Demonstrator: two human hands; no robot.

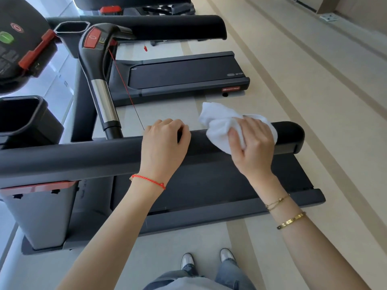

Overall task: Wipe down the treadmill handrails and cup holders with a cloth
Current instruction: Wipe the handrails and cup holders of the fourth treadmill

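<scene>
We are standing beside a treadmill, and our right hand is holding a bunched-up white cloth and pressing it onto the near handrail, close to its rounded far end. Our left hand is just beside it on the same dark rail, with its fingers curled over the top to keep us steady. The two hands are near each other but not touching. We think the wiping is at an early or middle part, because the cloth is only at one end of this rail. We cannot tell which parts are clean, since the rail looks the same all along. The far handrail has no cloth on it. The two cup holders look untouched, so they are probably left to do.
</scene>
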